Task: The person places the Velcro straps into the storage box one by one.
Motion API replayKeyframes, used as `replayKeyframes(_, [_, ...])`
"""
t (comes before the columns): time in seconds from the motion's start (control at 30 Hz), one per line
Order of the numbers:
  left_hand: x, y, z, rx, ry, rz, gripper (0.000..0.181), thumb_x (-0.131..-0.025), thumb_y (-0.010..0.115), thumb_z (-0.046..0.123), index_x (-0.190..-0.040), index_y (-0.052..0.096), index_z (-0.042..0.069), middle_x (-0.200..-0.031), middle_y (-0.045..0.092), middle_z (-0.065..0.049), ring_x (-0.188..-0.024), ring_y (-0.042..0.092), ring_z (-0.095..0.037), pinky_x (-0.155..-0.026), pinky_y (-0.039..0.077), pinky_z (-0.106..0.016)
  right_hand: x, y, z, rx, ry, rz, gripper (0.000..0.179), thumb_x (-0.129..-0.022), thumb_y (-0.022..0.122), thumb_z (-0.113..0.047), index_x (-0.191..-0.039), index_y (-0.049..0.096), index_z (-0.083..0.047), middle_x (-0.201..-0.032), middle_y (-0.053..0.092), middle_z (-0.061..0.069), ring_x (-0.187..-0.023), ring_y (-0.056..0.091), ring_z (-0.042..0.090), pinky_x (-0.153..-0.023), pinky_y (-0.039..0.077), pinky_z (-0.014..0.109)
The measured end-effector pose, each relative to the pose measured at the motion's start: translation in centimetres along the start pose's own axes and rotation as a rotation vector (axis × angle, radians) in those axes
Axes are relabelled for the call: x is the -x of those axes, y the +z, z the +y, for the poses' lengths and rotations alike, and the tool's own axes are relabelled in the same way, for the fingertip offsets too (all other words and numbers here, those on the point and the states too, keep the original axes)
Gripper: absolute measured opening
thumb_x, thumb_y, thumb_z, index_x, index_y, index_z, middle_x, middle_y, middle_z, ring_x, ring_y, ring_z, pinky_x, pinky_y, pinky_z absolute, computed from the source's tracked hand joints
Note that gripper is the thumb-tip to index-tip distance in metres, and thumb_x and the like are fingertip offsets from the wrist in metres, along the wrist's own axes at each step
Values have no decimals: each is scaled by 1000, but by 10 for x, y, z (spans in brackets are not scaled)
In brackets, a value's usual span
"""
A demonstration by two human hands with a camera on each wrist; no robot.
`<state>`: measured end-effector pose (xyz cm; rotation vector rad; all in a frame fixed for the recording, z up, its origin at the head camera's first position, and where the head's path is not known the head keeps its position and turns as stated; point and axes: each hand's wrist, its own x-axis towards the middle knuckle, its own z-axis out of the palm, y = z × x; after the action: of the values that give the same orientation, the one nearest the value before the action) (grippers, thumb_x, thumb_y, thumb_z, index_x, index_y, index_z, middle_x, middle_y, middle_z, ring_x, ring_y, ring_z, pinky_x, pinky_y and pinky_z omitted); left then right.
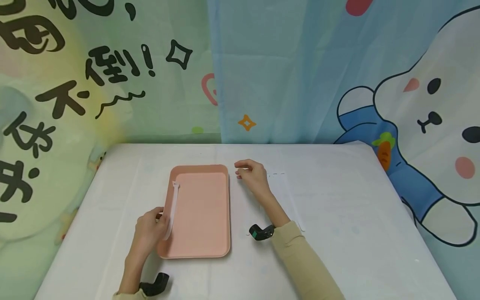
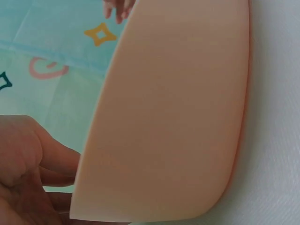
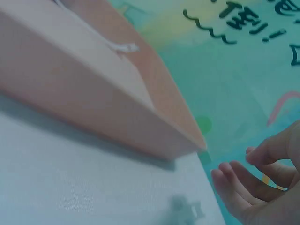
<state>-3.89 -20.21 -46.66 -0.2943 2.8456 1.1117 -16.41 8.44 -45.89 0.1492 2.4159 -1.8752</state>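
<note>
A shallow pink tray lies on the table, and a long thin white strip with a small wider end runs along its left side. My left hand is at the tray's left rim, close to the strip's lower part. In the left wrist view the tray's outer wall hides its fingertips, so whether they pinch the rim or the strip is unclear. To the right of the tray, my right hand hovers with loosely bent fingers and nothing between them; the right wrist view shows those fingers apart from the tray.
A white cloth covers the table. Faint lines of what looks like a transparent sheet show beside the right forearm. Behind the table hangs a printed curtain with a cartoon animal. Black cameras sit on both wrists.
</note>
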Motion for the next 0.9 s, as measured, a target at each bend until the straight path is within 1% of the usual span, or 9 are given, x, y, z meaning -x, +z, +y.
replayKeyframes(0.1, [0,0,1,2,-8,6,35,-97,56,7,-125,66,-11,-100,73,-27,-80,70,-32,-62,54,-40,-5,-9,6,5,34,23,25,-98,57,2,-118,72,1,-121,71,17,-105,73,30,-90,59,38])
replayKeyframes(0.17, [0,0,2,1,-10,16,35,-97,55,8,-124,67,-11,-97,73,-26,-77,70,-30,-60,53,-38,-8,-15,10,1,56,35,25,-98,56,1,-119,71,1,-123,70,17,-108,73,30,-92,58,37])
replayKeyframes(0.3, [-1,-2,2,-14,0,43,34,-96,56,9,-121,68,-11,-92,74,-23,-76,70,-30,-60,53,-39,-12,-23,14,11,77,41,26,-99,57,-2,-121,70,2,-125,69,18,-113,70,30,-98,55,40])
replayKeyframes(0.4, [-1,-2,2,-18,-4,46,34,-97,56,10,-122,68,-11,-93,74,-23,-78,71,-32,-62,54,-41,-15,-27,18,21,89,47,27,-99,58,-3,-122,70,2,-126,68,18,-115,69,30,-99,54,40])
replayKeyframes(0.53, [0,0,2,-13,-22,31,36,-98,55,10,-125,66,-11,-98,74,-26,-81,72,-34,-63,55,-41,-19,-29,23,41,104,58,26,-97,61,-5,-121,71,0,-126,69,16,-112,68,28,-97,53,38])
replayKeyframes(0.63, [1,1,2,-9,-30,27,36,-98,54,9,-127,65,-11,-99,73,-27,-82,71,-33,-63,55,-41,-21,-28,25,39,120,53,25,-97,64,-6,-121,71,0,-126,69,17,-110,66,27,-97,53,38])
replayKeyframes(0.77, [3,2,2,-3,-32,22,37,-98,54,8,-128,64,-11,-100,73,-27,-83,72,-34,-65,56,-43,-23,-27,27,9,133,41,27,-97,65,-6,-123,69,1,-125,68,19,-111,66,28,-100,53,41])
replayKeyframes(0.9, [4,2,1,1,-26,24,37,-97,54,7,-127,64,-12,-100,73,-28,-86,72,-35,-69,57,-46,-25,-26,30,-30,143,20,29,-97,63,-3,-125,68,3,-124,69,22,-109,67,29,-97,55,39])
